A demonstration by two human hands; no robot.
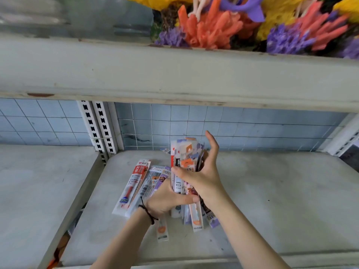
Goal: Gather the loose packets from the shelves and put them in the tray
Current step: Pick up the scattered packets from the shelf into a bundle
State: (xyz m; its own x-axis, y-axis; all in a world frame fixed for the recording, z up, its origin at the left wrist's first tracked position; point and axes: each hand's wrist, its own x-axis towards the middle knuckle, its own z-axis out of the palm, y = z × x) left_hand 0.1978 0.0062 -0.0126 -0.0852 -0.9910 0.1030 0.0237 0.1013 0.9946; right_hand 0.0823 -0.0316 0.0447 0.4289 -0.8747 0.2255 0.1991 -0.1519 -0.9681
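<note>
A thick bundle of long narrow packets [184, 158] stands nearly upright on the grey shelf [272, 200], held between both hands. My right hand [202, 175] wraps the bundle from the right, thumb across its front and fingers raised behind it. My left hand [167, 199] grips the bundle's lower part from the left, thumb pointing right. Loose packets lie flat to the left: a red-and-white one [132, 183] with others beside it, and an orange-marked one [162, 230] under my left wrist. No tray is in view.
An upper shelf's front edge [174, 78] overhangs the work area, carrying colourful coral-like ornaments [242, 26]. A slotted white upright [101, 129] stands at the back left against blue tiles. Another shelf [38, 191] adjoins on the left.
</note>
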